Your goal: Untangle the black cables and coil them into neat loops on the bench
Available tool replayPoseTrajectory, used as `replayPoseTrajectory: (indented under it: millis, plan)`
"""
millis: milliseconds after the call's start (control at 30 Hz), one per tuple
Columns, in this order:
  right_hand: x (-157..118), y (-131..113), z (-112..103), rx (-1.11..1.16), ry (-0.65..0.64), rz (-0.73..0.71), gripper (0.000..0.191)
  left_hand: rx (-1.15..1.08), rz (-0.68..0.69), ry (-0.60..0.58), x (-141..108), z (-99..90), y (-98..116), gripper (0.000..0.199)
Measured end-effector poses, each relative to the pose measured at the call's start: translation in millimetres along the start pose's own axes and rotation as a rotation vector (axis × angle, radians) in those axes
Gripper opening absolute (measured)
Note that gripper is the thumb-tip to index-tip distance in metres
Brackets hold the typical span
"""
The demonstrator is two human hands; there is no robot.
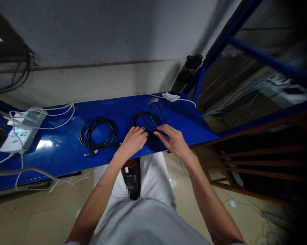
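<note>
"Cable [151, 117], the one being handled: where does it lie?"

"Looped on the blue table [64, 149], right of a second black coil [113, 132]; a white power strip [20, 137] sits farther left."

"And the fingers?"

"The right hand [173, 139] pinches it between thumb and fingertips. The left hand [135, 140] curls at its near edge, fingertips hidden, so I can't tell whether they grip."

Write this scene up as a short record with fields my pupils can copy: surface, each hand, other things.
Surface: blue table
Left hand: fingers curled at the looped black cable; grip hidden
Right hand: fingers pinching the looped black cable
On table, left: coiled black cable; white power strip farther left
Far right corner: black bottle
</note>
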State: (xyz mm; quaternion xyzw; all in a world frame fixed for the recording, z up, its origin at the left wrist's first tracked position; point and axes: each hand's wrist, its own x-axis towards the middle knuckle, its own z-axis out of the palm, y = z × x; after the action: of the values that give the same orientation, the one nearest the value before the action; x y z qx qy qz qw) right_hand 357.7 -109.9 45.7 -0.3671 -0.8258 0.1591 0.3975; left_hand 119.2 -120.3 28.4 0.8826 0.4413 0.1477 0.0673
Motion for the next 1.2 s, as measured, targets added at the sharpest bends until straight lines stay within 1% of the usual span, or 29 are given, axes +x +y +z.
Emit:
replayPoseTrajectory:
  millis: [100,167,267,333,400,567,700,767,833,900,967,1033,1100,1200]
  plan:
    - [-6,4,4,-0.002,-0.032,-0.012,0.021,0.017,-0.015,0.029,-1,-2.0,2,0.018]
    - [-7,9,6,-0.009,-0.046,-0.023,0.021,0.005,-0.023,0.007,-1,-3.4,1,0.019]
    - [-1,11,4,-0.017,-0.06,-0.049,0.021,0.002,-0.029,-0.036,1,-4.3,-1,0.024]
    - [8,8,-1,-0.034,-0.053,-0.069,0.021,0.003,-0.022,-0.04,4,-5.6,-2,0.019]
    - [21,1,-10,-0.066,-0.043,-0.088,0.022,-0.015,-0.011,-0.034,7,-8.6,-3,0.015]
    - [59,-19,-43,-0.143,-0.009,-0.13,0.024,-0.079,-0.005,-0.021,14,-23.3,-4,0.016]
    - [87,-35,-70,-0.225,0.025,-0.258,0.024,-0.099,0.009,-0.068,18,-32.4,-6,0.028]
    - [98,-43,-82,-0.276,0.055,-0.322,0.022,-0.08,0.019,-0.1,20,-33.4,-8,0.022]
    - [105,-52,-92,-0.306,0.072,-0.35,0.019,-0.067,0.027,-0.106,22,-33.6,-10,0.014]
    - [110,-58,-98,-0.311,0.066,-0.327,0.017,-0.1,0.052,-0.059,22,-35.2,-12,0.02]
    - [110,-58,-96,-0.28,0.065,-0.328,0.015,-0.183,0.104,0.04,24,-40.5,-14,0.023]
    - [108,-53,-86,-0.223,0.059,-0.348,0.014,-0.272,0.147,0.181,25,-49.7,-13,0.021]
    - [104,-44,-72,-0.167,0.03,-0.349,0.015,-0.33,0.152,0.316,29,-61.0,-12,0.02]
    - [97,-31,-50,-0.105,-0.053,-0.311,0.02,-0.362,0.134,0.459,35,-73.7,-10,0.023]
